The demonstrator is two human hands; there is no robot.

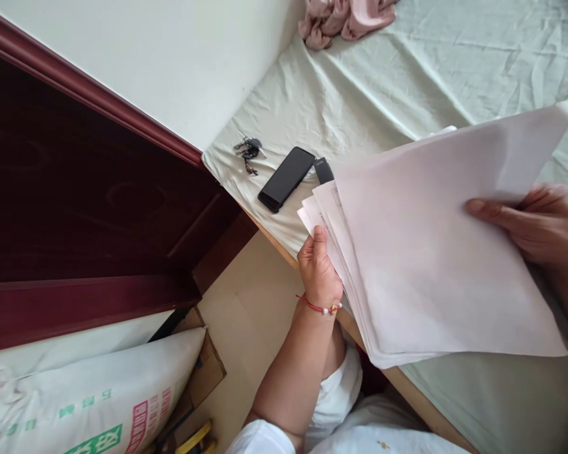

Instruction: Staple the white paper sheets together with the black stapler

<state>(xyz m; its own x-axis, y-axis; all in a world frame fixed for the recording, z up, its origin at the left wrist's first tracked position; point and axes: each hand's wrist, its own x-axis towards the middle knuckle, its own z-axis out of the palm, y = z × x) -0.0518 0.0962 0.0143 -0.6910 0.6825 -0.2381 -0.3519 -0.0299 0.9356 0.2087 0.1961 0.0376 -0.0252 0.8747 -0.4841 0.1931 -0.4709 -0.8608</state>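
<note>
A loose stack of white paper sheets [435, 239] is held up in front of me, its top sheet blank. My left hand [319, 268] grips the stack's left edge, thumb on top, where the sheets fan out and bits of print show. On the right side, my right hand [544, 224] pinches the stack with its thumb over the top sheet; its other fingers are hidden behind the paper. Just beyond my left hand lie a black smartphone [286, 178] and a small dark object [322, 170], partly covered by the paper.
A pale green sheet [435, 75] covers the bed, with a bunch of keys [250, 149] and crumpled pink cloth [343, 22] on it. To the left stand a dark red wooden panel [76, 176] and a printed white sack [108, 391]. A cardboard box [211, 366] is behind the sack.
</note>
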